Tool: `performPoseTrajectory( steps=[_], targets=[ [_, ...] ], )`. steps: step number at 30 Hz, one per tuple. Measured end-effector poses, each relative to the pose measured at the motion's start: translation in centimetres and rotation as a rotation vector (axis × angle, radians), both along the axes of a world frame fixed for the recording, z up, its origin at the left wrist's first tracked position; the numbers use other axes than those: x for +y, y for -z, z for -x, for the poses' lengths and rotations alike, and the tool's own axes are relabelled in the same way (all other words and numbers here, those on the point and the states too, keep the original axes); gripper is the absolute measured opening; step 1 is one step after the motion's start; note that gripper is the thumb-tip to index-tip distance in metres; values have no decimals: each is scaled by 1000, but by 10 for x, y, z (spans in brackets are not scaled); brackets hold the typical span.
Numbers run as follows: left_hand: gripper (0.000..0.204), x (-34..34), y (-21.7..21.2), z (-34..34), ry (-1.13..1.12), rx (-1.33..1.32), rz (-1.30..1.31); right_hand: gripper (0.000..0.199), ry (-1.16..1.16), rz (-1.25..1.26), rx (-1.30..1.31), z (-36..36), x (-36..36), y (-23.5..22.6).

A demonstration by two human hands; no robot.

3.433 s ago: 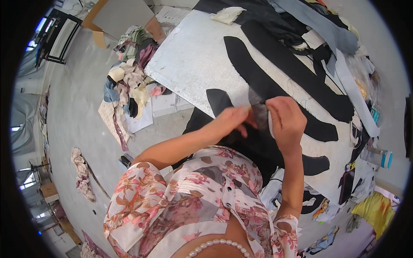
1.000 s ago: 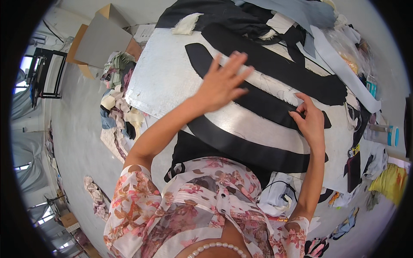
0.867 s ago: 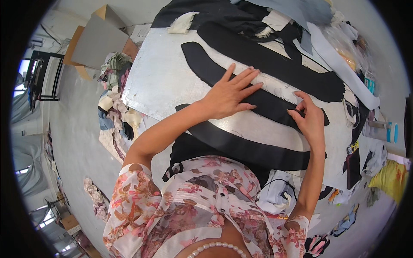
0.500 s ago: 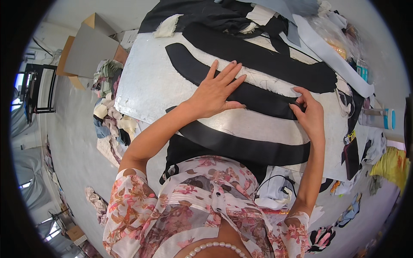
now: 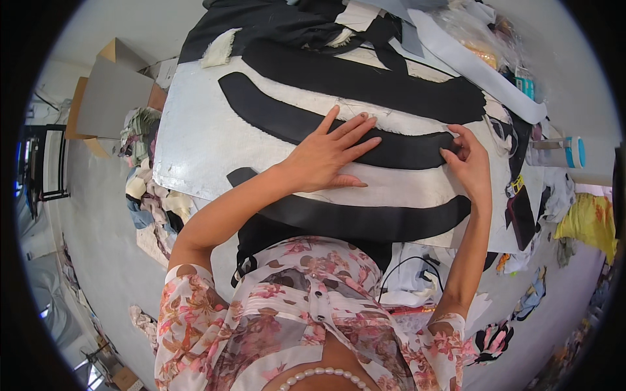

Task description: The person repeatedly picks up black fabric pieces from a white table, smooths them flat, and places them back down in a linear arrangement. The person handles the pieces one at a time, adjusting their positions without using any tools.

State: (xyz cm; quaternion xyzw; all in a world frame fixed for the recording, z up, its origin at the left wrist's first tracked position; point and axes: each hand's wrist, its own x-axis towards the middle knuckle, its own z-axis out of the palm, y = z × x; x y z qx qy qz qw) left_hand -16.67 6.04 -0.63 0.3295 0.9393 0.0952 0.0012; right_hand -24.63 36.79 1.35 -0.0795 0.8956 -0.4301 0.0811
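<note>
A curved black fabric strip [image 5: 274, 117] lies across the white table [image 5: 189, 153], with its right end at my right hand. My left hand [image 5: 332, 153] rests flat on the middle of the strip, fingers spread, thumb on the pale surface below it. The fingertips of my right hand [image 5: 471, 163] are bent together at the strip's right end, thumb and index finger pinching its edge. Nearer to me lies a second curved black strip [image 5: 352, 218], partly under my left forearm. A wider black piece [image 5: 352, 78] with a ragged right end lies beyond.
Black cloth [image 5: 261, 32] and a frayed white scrap [image 5: 220, 49] lie at the far edge. A long pale strip [image 5: 476, 65] stretches along the far right. At right are a dark phone [image 5: 521, 218] and a tape roll [image 5: 576, 152]. Fabric scraps [image 5: 140, 189] pile up beside an open carton [image 5: 114, 98].
The whole scene has shifted left in the view. My left hand sits a little farther right along the strip. My right hand stays at the strip's right end, which now shows more fully.
</note>
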Motion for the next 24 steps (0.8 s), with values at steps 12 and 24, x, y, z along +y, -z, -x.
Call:
performPoseTrajectory(
  steps=[12, 24],
  targets=[
    [87, 0, 1, 0, -5, -9, -1, 41, 138, -197, 215, -8, 7, 14],
    [86, 6, 4, -3, 17, 10, -36, 16, 59, 266, -88, 21, 11, 24]
  ],
)
